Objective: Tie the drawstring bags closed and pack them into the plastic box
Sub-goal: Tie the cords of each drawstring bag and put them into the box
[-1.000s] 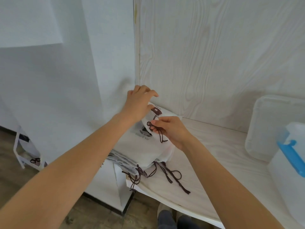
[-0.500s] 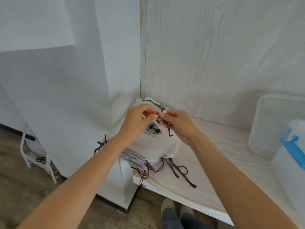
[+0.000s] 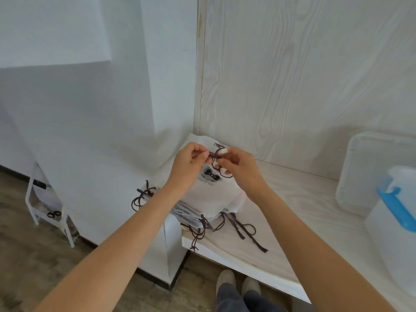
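Observation:
A stack of white drawstring bags [image 3: 209, 194] with dark brown cords lies at the left end of a pale wooden shelf [image 3: 292, 212], in the corner against the wall. The top bag carries a dark printed logo. My left hand [image 3: 189, 163] and my right hand [image 3: 236, 167] meet just above the stack. Each pinches the brown drawstring [image 3: 213, 155] of the top bag, which loops between the fingertips. The clear plastic box [image 3: 391, 239] with a blue latch stands at the far right edge of the view.
A translucent box lid [image 3: 371, 172] leans against the wood-grain back wall. Loose cord ends [image 3: 243, 230] trail from the stack over the shelf's front edge. A white stand [image 3: 45, 212] is on the floor at the left. My shoes [image 3: 238, 287] show below the shelf.
My left hand came down from the wall corner to meet the right hand. Both now pinch the top bag's drawstring, and the cord has been drawn into a loop between them.

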Demonstrator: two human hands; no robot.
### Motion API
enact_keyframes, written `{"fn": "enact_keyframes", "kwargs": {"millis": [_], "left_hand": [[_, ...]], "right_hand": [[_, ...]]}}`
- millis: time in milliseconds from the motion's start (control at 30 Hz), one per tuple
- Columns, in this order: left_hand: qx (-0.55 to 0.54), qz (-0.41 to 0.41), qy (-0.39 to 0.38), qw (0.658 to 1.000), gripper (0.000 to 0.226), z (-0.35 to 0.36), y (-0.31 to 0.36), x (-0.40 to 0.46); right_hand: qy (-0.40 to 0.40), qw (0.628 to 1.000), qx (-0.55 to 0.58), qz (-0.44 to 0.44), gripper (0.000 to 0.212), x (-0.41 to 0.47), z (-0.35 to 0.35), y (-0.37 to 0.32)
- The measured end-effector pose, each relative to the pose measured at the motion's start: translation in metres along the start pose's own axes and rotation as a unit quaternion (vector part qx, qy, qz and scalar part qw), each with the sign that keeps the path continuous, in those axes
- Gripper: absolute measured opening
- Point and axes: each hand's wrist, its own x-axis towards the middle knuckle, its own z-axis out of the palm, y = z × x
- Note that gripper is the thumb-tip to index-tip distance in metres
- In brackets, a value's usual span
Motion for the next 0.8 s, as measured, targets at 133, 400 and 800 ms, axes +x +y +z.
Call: {"fn": "enact_keyframes", "kwargs": {"millis": [133,400,800], "left_hand": [[0.053,0.048,-0.008,0.997,0.027,-0.0015,-0.0025,-0.0025],[0.085,0.116,-0.003,0.990,0.035,0.0009,-0.0041,-0.0087],[0.144,0.115,0.006,0.983,0.018,0.0028,0.0039,-0.0088]], "right_hand": [[0.022,0.999,-0.020,-0.020,0.010,-0.0009,0.0015,0.0030],[0.039,0.999,-0.012,-0.002,0.012,-0.0016,0.0050,0.0012],[0.065,0.997,0.029,0.000,0.009,-0.0034,0.0040,-0.0039]]}}
